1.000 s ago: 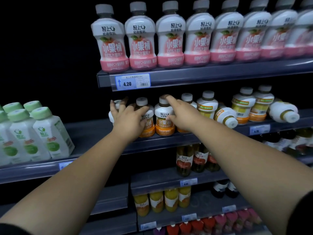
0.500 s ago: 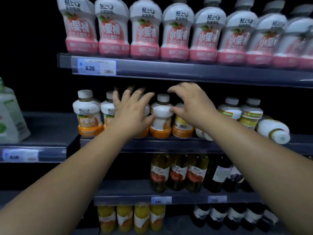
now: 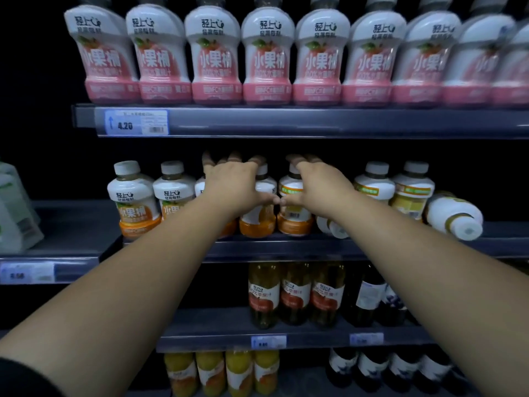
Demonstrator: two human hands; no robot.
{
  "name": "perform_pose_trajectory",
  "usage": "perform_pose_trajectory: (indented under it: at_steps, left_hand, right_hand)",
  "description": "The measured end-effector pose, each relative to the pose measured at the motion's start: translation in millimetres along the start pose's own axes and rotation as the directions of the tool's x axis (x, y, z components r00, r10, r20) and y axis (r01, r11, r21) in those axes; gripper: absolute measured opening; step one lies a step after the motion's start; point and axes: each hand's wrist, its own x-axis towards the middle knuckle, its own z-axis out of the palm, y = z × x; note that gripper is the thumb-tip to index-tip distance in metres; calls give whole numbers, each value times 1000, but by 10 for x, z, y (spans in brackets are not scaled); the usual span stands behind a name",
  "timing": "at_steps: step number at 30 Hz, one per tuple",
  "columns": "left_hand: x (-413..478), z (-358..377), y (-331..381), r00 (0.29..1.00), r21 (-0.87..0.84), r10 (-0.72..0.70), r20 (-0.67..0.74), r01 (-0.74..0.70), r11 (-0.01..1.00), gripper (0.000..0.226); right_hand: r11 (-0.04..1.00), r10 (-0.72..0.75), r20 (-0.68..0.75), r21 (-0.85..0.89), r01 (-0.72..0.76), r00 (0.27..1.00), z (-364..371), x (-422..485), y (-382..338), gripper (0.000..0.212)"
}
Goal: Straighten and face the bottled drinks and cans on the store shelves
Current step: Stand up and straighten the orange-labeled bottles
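On the middle shelf (image 3: 286, 249) stands a row of small white bottles with orange bases. My left hand (image 3: 233, 187) reaches over one in the row and mostly hides it; its thumb lies across the neighbouring orange bottle (image 3: 257, 217). My right hand (image 3: 319, 189) curls over the top of another orange bottle (image 3: 294, 216), thumb in front. The two thumbs almost touch. Two orange bottles (image 3: 134, 202) stand upright and label-forward at the left. A white bottle (image 3: 455, 216) lies on its side at the right, cap towards me. Another tipped bottle (image 3: 332, 227) shows under my right wrist.
Pink-based bottles (image 3: 272, 53) line the top shelf above a 4.20 price tag (image 3: 137, 123). Yellow-labelled bottles (image 3: 412, 190) stand right of my right hand. Below are dark juice bottles (image 3: 263, 293), dark wine-like bottles (image 3: 369, 296) and yellow bottles (image 3: 237, 373). White cartons (image 3: 14, 213) sit far left.
Both hands have gone deeper over the bottle tops and drawn together until the thumbs nearly meet. The view has come closer to the shelf.
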Motion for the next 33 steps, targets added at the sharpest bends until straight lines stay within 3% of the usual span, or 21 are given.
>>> perform_pose_trajectory:
  at_steps: [6, 10, 15, 18, 22, 24, 27, 29, 31, 33]
  left_hand:
    - [38, -135, -27, 997, -133, 66, 46, -59, 989, 84]
    - [22, -182, 85, 998, 27, 28, 51, -30, 999, 88]
    - [59, -244, -63, 982, -152, 85, 166, -59, 987, 95]
    - [48, -221, -73, 984, -86, 59, 168, -45, 995, 101]
    - [62, -207, -94, 986, -85, 63, 154, -50, 995, 88]
    - [74, -228, -133, 985, -120, 61, 161, -42, 992, 85]
    - [37, -192, -101, 990, -130, 42, 138, -24, 991, 96]
    - [23, -153, -86, 992, -110, 33, 123, -19, 994, 97]
    - [19, -150, -101, 992, -122, 23, 124, -8, 993, 95]
    - [20, -150, -117, 992, -131, 22, 128, -5, 991, 93]
  right_hand:
    - [978, -16, 64, 210, 2, 998, -94, -30, 202, 104]
    - [984, 7, 82, 179, -22, 997, -61, -14, 234, 105]
    - [946, -39, 88, 324, 8, 995, -70, -9, 330, 94]
    - [961, -7, 83, 276, -17, 997, -40, 1, 310, 106]
    - [955, -16, 89, 295, -11, 996, -8, 59, 296, 98]
    - [944, -15, 142, 329, -33, 990, -5, 71, 279, 104]
    - [957, 8, 111, 288, -40, 994, 59, 77, 188, 116]
    - [946, -13, 100, 322, -20, 995, 36, 102, 222, 107]
    - [910, -64, 199, 413, -25, 978, -62, 112, 330, 95]
    - [879, -86, 266, 474, -52, 960, -122, 94, 370, 98]
